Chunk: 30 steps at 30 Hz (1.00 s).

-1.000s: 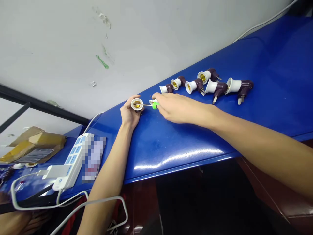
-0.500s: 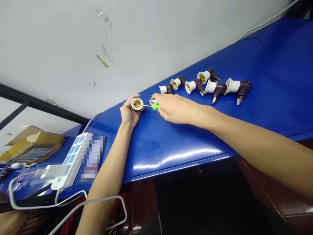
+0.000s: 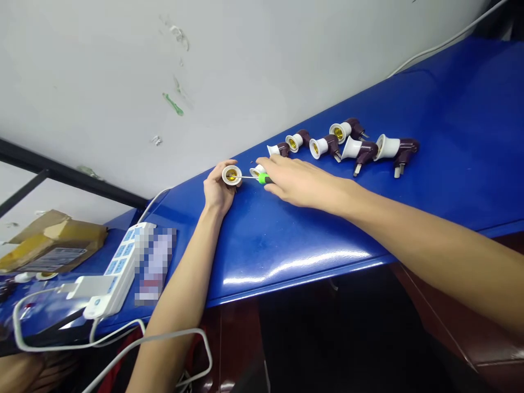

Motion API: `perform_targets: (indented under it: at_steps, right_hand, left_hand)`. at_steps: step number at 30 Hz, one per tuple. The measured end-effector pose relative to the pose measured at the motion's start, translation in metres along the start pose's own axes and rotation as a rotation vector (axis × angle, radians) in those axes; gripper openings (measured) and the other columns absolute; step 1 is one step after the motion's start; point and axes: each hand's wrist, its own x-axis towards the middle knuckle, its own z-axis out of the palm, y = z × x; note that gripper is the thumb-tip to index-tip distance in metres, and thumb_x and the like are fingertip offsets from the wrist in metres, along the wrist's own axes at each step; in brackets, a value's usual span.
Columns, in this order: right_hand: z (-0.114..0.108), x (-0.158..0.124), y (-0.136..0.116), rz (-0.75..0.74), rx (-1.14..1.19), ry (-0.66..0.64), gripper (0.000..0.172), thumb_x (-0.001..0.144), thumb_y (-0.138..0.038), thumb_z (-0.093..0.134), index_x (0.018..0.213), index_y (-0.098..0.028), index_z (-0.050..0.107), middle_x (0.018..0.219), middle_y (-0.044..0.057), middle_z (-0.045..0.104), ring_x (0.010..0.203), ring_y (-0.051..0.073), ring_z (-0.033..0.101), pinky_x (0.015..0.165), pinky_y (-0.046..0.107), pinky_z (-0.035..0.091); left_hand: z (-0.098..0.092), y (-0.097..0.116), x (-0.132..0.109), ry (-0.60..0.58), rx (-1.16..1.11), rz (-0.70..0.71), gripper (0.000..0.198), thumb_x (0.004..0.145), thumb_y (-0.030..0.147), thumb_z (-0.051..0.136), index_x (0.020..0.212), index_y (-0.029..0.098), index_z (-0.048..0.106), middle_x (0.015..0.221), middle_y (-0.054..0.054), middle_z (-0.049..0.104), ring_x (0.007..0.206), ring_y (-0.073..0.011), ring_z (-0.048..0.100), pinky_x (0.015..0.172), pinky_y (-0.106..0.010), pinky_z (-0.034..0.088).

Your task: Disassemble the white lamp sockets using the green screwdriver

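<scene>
My left hand is wrapped round a white lamp socket, its brass-lined opening turned to the right. The lower part of this socket is hidden in the palm. In my right hand is a screwdriver with a green and black handle, lying nearly level. Its thin shaft reaches into the mouth of the held socket; the tip is hard to make out inside. Another lamp socket lies just behind the screwdriver, partly covered by my right fingers.
Several white and maroon lamp sockets with plug pins lie on the blue table toward the wall. On the left are a white power strip, a blurred-out packet, an open cardboard box and a looping white cable.
The view has shifted very slightly. Both hands keep their hold, with the screwdriver shaft still in the socket; the green handle shows a little more of its black part.
</scene>
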Motion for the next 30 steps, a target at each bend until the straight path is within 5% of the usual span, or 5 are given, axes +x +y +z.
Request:
perform_targets:
  at_steps: [4,9,15,22,30]
  right_hand:
    - [-0.0003,-0.0001,0.0005,0.003,-0.007,-0.04,0.033,0.108,-0.014,0.042,0.138,-0.013,0.057,0.121,0.021,0.075,0.103,0.034,0.074,0.073,0.036,0.048]
    - [0.0008,-0.0001,-0.0013,-0.019,-0.039,-0.007,0.037,0.107,-0.016,0.049,0.143,-0.014,0.054,0.14,0.021,0.067,0.111,0.035,0.073,0.076,0.036,0.048]
    - [-0.001,-0.0008,-0.0027,0.012,-0.004,-0.036,0.033,0.109,-0.014,0.038,0.136,-0.013,0.057,0.122,0.02,0.074,0.105,0.034,0.073,0.075,0.036,0.047]
    - [-0.0009,-0.002,-0.0038,0.001,-0.015,-0.008,0.037,0.105,-0.015,0.052,0.142,-0.015,0.053,0.141,0.02,0.064,0.105,0.031,0.073,0.077,0.036,0.049]
    - [-0.0017,0.0001,-0.0018,0.028,0.011,-0.038,0.035,0.108,-0.016,0.039,0.138,-0.013,0.056,0.122,0.022,0.076,0.099,0.033,0.075,0.072,0.035,0.048]
  left_hand:
    - [-0.0008,-0.0008,0.0007,-0.007,0.002,0.001,0.017,0.09,0.024,0.069,0.075,0.018,0.075,0.063,-0.002,0.061,0.051,-0.0111,0.051,0.046,-0.023,0.042]
    - [-0.0003,-0.0013,0.0007,-0.014,0.025,-0.008,0.02,0.091,0.027,0.072,0.074,0.016,0.075,0.064,-0.003,0.061,0.05,-0.0111,0.052,0.047,-0.024,0.042]
    - [-0.0003,-0.0009,0.0009,-0.015,0.027,0.009,0.019,0.091,0.023,0.067,0.075,0.017,0.075,0.063,-0.002,0.06,0.05,-0.0111,0.051,0.047,-0.023,0.042]
    - [-0.0016,-0.0022,0.0016,-0.026,0.042,-0.009,0.021,0.093,0.028,0.072,0.075,0.016,0.076,0.065,-0.002,0.061,0.051,-0.0116,0.052,0.047,-0.023,0.042]
    - [-0.0025,-0.0029,0.0026,-0.034,0.029,-0.001,0.021,0.093,0.027,0.072,0.076,0.016,0.077,0.063,-0.003,0.061,0.051,-0.0115,0.051,0.047,-0.023,0.042]
